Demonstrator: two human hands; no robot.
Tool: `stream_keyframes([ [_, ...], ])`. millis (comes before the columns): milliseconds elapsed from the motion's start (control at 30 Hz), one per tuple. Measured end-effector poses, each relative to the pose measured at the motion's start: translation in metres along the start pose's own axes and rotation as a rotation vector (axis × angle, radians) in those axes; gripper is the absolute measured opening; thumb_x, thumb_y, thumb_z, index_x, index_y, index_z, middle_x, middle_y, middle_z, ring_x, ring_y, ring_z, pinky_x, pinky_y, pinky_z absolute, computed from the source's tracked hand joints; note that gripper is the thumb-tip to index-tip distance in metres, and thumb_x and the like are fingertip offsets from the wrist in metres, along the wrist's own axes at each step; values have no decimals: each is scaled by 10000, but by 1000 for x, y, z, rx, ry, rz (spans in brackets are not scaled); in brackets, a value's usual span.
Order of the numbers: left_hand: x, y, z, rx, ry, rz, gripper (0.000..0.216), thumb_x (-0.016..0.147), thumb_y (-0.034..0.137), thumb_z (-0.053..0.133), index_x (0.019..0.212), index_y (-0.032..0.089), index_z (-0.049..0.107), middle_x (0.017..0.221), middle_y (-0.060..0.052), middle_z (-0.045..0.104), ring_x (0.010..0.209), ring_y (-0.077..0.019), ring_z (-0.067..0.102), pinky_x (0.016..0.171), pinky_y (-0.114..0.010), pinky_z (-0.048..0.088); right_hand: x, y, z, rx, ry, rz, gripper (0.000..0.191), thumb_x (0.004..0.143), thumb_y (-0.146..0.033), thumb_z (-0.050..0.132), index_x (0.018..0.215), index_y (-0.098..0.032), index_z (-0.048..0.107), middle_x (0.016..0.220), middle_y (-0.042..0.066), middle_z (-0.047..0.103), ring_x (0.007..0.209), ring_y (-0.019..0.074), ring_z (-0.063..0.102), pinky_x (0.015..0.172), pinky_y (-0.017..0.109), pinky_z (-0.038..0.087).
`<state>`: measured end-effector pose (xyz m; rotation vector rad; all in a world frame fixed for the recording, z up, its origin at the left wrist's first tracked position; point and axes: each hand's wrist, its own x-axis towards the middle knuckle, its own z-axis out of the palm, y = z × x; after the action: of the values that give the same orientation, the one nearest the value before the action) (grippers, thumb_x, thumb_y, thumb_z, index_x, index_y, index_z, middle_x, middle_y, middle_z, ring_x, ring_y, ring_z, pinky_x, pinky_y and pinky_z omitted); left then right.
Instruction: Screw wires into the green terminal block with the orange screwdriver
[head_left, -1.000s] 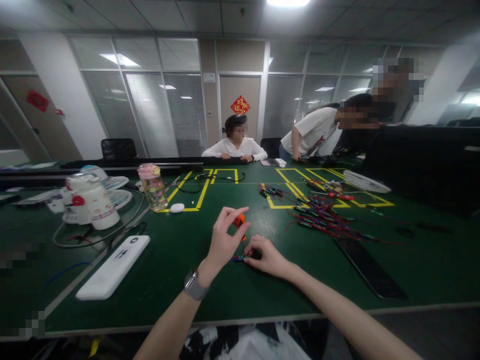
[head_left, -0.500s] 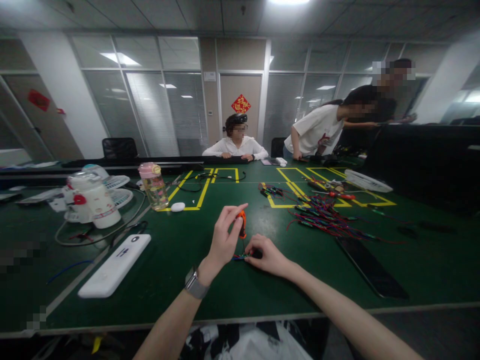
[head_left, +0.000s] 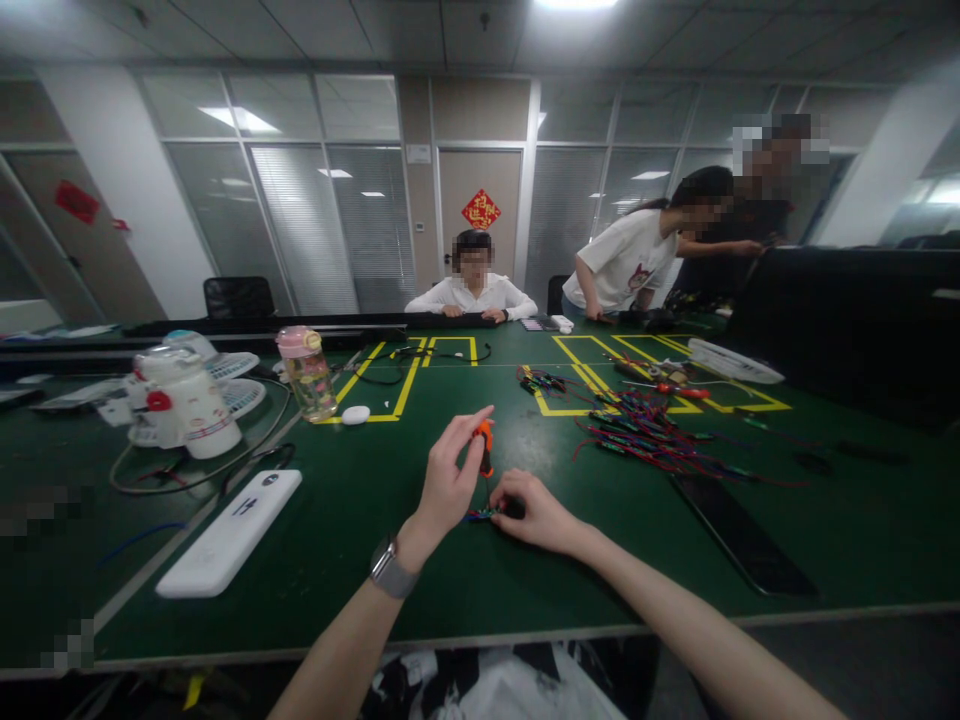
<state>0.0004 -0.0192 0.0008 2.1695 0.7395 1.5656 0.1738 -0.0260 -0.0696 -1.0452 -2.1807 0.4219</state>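
My left hand [head_left: 452,470] is closed around an orange and black screwdriver [head_left: 486,445] held upright, its shaft pointing down at the table. Beneath the tip lies a small green terminal piece with coloured wires [head_left: 480,515], low on the green tabletop. My right hand [head_left: 534,510] pinches the right side of that piece between thumb and fingers. The fingers hide part of it, and I cannot see exactly where the tip meets it.
A tangled heap of red and blue wires with green connectors [head_left: 637,435] lies to the right, near a dark flat slab [head_left: 739,535]. At left are a white power bank [head_left: 232,535], a bottle [head_left: 307,375] and a white jug [head_left: 191,405]. Several people are across the table.
My hands and the screwdriver stay nearly in place. The seated person opposite has turned the head to face forward. The people at right have shifted slightly left.
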Motion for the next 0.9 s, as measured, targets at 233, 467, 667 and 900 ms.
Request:
stream_keyframes([
  [233,1,0,1,51,50,-3,258,916,224,550,1160,226,635,980,-41,574,864,-150,579,764,-273,490,0,1,0,10,9,-12,155,684,-60,688,774,-180,648,731,-3,616,742,171,560,731,300,414],
  [467,0,-2,3,-30,8,-20,365,962,226,456,1319,224,531,1065,-67,623,938,-168,608,818,-297,509,0,-1,-1,0,5,-10,152,691,-68,689,781,-184,648,739,-2,613,743,172,560,728,299,421],
  [667,0,-2,2,89,81,14,314,890,241,595,1203,235,622,907,-19,552,824,-144,561,770,-271,485,1,-2,-2,3,1,-9,142,693,-70,695,772,-178,649,732,0,615,742,173,559,735,303,418],
  [900,-2,-3,3,-88,7,-44,369,971,214,434,1331,229,516,1084,-63,602,901,-150,618,819,-294,514,1,-3,-2,4,-5,-2,143,695,-65,693,774,-176,650,722,-4,621,731,166,557,745,307,416],
])
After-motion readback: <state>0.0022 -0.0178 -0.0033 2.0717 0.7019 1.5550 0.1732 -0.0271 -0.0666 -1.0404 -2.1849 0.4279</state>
